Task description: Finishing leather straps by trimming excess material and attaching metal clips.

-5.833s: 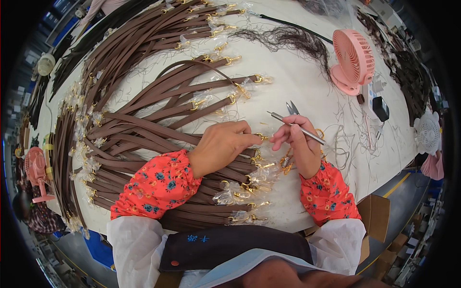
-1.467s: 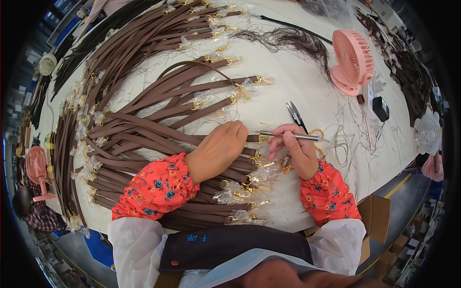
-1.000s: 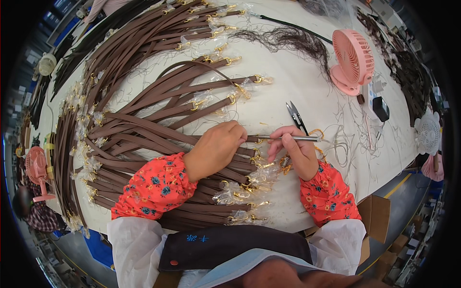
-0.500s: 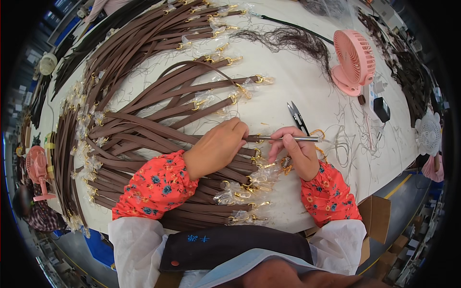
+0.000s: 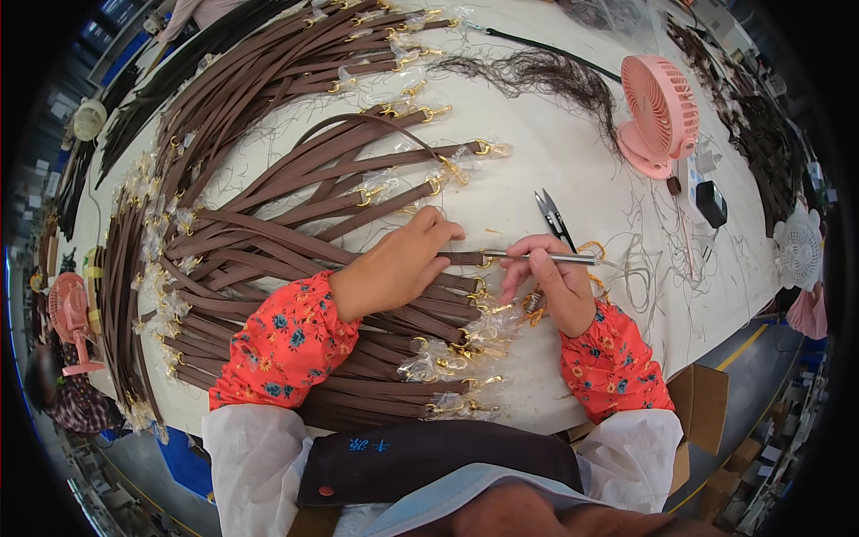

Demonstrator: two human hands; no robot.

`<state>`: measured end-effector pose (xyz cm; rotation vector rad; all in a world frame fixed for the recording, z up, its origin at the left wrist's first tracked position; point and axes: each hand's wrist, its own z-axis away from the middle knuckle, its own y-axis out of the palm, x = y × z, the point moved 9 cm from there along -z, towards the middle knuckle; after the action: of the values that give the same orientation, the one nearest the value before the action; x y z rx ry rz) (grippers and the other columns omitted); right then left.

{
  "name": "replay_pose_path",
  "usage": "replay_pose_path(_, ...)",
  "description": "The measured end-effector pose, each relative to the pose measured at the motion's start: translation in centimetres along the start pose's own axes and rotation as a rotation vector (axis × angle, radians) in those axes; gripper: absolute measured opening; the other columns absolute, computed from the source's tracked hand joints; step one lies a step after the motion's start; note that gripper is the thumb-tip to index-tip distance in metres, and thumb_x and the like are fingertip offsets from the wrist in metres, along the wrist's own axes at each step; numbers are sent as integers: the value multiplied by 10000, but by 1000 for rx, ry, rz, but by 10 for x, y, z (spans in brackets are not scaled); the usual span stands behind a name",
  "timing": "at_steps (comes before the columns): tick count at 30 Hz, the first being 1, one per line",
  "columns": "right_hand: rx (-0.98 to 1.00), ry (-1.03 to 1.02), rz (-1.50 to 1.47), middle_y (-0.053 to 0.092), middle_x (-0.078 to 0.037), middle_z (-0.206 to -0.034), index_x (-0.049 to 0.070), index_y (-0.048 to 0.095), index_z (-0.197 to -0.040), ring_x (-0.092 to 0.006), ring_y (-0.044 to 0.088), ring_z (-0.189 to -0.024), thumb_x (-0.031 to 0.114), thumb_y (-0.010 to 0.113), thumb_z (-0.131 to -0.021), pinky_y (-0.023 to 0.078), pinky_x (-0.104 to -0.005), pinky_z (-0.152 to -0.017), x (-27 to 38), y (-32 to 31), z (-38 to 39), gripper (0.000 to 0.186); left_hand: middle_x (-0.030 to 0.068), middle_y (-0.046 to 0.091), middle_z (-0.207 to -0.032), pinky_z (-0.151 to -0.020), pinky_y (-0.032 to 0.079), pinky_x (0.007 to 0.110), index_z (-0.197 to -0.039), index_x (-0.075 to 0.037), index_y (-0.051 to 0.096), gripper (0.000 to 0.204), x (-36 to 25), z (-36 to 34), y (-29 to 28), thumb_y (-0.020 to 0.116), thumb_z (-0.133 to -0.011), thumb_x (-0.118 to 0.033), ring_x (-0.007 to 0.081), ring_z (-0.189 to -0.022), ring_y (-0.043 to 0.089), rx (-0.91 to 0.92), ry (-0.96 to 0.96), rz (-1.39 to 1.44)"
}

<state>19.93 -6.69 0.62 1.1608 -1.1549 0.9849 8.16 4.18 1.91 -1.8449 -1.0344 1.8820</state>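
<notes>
My right hand is closed round a slim silver pen-like tool. Its pointed end lies at the tip of a brown strap, beside that strap's gold clasp. My left hand rests over the same strap, thumb and forefinger spread apart; its other fingers are partly hidden beneath it. Around and below it lie several more brown straps with gold clasps, some wrapped in clear plastic. Black thread snips lie beyond my right hand, near orange thread.
A pink fan stands at the back right beside a white power strip. Dark loose threads are heaped at the back. More brown straps fill the far left. An open cardboard box sits off the table's right front.
My left hand has shifted slightly left along the strap, and its thumb and forefinger have parted. My right hand and the tool have barely moved.
</notes>
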Motion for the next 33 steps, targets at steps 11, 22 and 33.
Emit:
replay_pose_path(11,-9,-10,-19,635,-109,-881,-40,514,-1161,-182,653,-768,259,412,-1055,513,-294,-740,0,-1,2,333,125,543,-991,-747,474,413,-1039,-59,524,238,-1,3,5,657,-844,-40,322,-879,586,124,-23,-153)
replay_pose_path(22,-1,-38,-24,641,-119,-877,-43,516,-1154,-191,655,-748,258,417,-1053,522,-303,-730,2,-1,2,332,123,644,-880,-700,498,393,-901,-32,663,102,7,2,-1,691,-816,-80,313,-807,633,81,-68,34)
replay_pose_path(33,34,-25,-26,641,-113,-864,-33,531,-1146,-172,651,-747,240,426,-1054,521,-299,-742,0,2,3,307,169,644,-841,-698,499,412,-864,9,657,69,5,5,-7,656,-828,-50,356,-792,635,-107,-78,26)
